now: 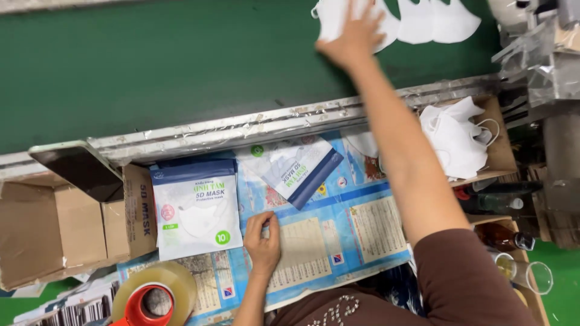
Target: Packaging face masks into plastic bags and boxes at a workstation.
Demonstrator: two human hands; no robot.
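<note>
My right hand [353, 33] reaches far out over the green conveyor belt [151, 66] and lies flat on a white face mask [332, 18] at the top edge. More white masks [438, 21] lie beside it on the belt. My left hand [263, 238] rests with curled fingers on the blue printed sheet [356, 223] covering the work surface, right of a filled white and blue mask pouch [196, 208]. Another pouch [296, 169], white with a dark blue band, lies tilted just above that hand.
An open cardboard box [54, 229] with a dark phone [75, 169] on its edge stands at left. A tape roll on a red dispenser [151, 299] sits near me. A cardboard tray of white masks [456, 139] is at right, bottles [501, 236] and a glass below it.
</note>
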